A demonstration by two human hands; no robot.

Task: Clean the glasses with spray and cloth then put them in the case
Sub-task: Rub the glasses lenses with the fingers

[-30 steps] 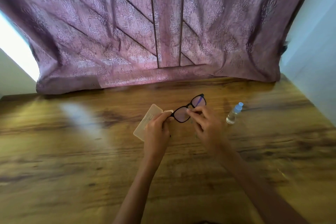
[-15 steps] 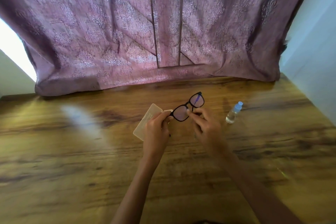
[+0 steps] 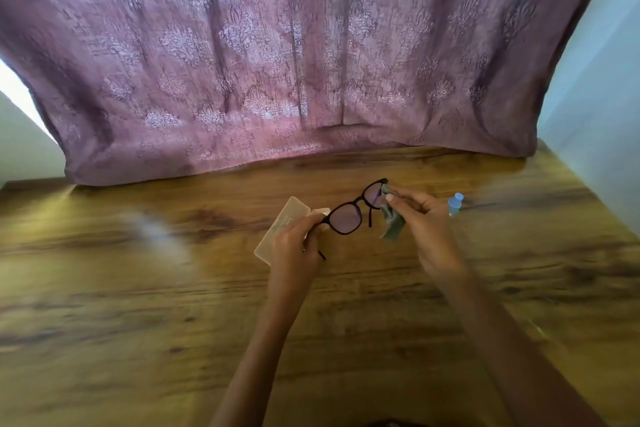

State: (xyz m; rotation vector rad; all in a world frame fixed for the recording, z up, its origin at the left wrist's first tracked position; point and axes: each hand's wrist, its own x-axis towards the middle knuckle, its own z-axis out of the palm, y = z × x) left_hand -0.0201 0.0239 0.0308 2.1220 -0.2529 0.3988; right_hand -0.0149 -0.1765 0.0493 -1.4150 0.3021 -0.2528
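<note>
Wooden worktop point(image 3: 138, 288) carries everything, and two bare forearms reach over it from the near edge. The left hand point(image 3: 294, 246) holds the black glasses point(image 3: 346, 217) in the air, its fingers point(image 3: 310, 220) clenched on the frame end near the hinge. The right hand point(image 3: 427, 222) pinches a grey-green cloth point(image 3: 393, 224) against the farther lens. A beige case point(image 3: 282, 224) lies flat behind the left hand, partly hidden. A blue-capped bottle point(image 3: 455, 203) stands just behind the right hand. A purple curtain point(image 3: 277, 62) hangs at the back.
</note>
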